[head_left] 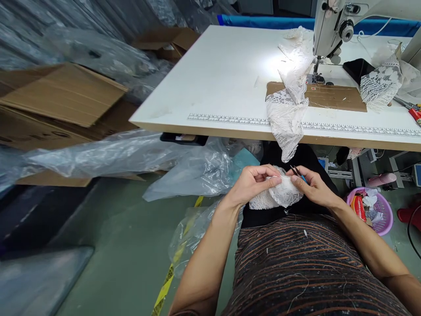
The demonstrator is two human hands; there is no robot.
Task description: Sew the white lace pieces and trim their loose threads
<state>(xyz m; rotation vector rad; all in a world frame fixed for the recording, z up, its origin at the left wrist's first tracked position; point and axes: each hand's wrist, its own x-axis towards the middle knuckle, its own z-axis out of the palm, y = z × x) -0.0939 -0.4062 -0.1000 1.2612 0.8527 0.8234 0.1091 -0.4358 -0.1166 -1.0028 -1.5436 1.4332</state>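
Note:
A small piece of white lace (279,196) lies bunched in my lap between both hands. My left hand (255,183) pinches its upper left edge with closed fingers. My right hand (312,186) grips the lace's right side and also holds small thread snips (297,172) with a blue handle, their tips pointing up and left. A longer strip of white lace (287,115) hangs from the sewing machine (332,30) over the front edge of the white table (217,83), just above my hands.
A brown card sheet (332,97) lies under the machine's needle. More lace (381,83) and scissors (409,107) sit at the table's right. Cardboard boxes (59,101) and clear plastic bags (131,153) crowd the floor at left. A pink basket (378,210) stands at right.

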